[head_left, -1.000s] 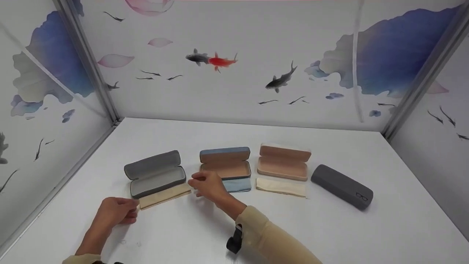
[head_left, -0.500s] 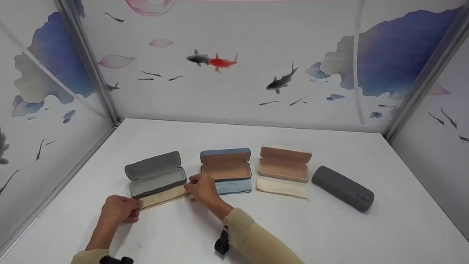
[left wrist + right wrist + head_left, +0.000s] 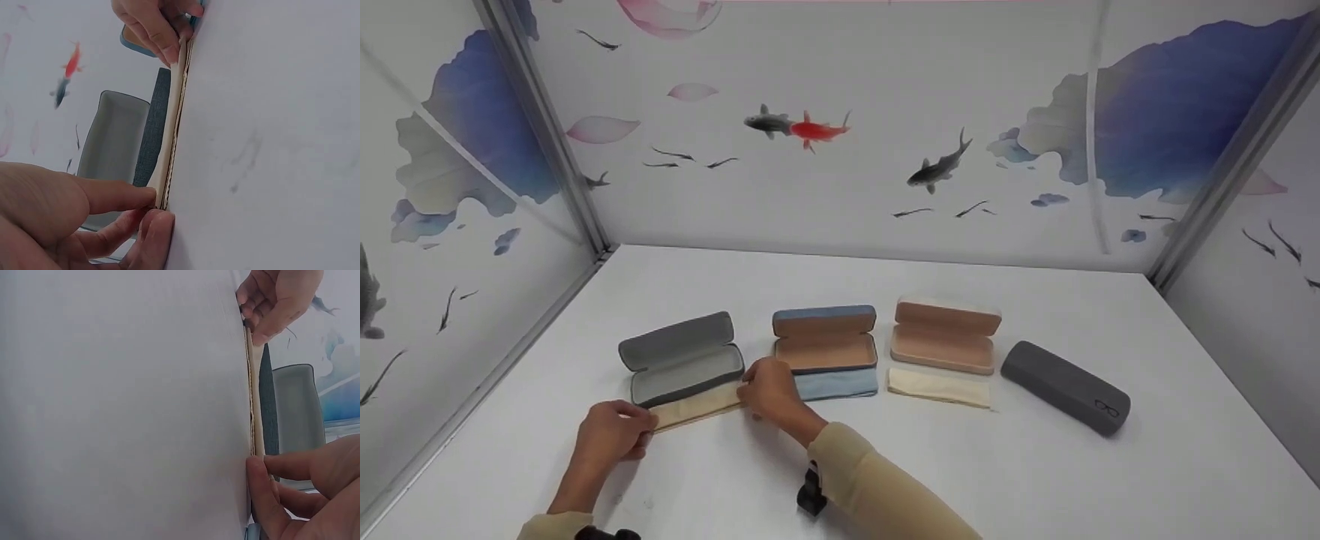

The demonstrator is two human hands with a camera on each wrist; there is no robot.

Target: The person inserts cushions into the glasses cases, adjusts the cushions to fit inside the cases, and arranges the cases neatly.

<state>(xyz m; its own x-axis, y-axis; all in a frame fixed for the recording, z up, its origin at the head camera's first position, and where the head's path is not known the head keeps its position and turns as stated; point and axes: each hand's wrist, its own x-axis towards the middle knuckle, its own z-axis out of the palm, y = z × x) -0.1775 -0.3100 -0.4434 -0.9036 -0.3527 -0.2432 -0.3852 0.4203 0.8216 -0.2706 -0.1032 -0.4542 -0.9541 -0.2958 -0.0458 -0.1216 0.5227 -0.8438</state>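
A folded tan cloth point(image 3: 697, 407) lies along the front of an open grey glasses case point(image 3: 679, 342). At its left end, my left hand point(image 3: 612, 433) pinches the cloth between thumb and fingers; in the left wrist view the thumb is on top of the layered cloth point(image 3: 171, 129). My right hand point(image 3: 772, 393) pinches the other end, as the right wrist view also shows, where that hand point(image 3: 315, 489) has thumb and finger on the cloth's edge. Just right of my right hand lies a folded blue cloth point(image 3: 840, 383), partly covered by it.
An open blue glasses case point(image 3: 825, 322) with tan lining stands behind the blue cloth. Right of it are an open pink-lined case point(image 3: 943, 318) and a folded cream cloth point(image 3: 939, 387). Farther right lies a closed dark grey case point(image 3: 1061, 384). Patterned walls surround the white table point(image 3: 960, 480).
My right hand has come left and down onto the tan cloth's right end and now pinches it. My left hand has shifted slightly right onto the left end.
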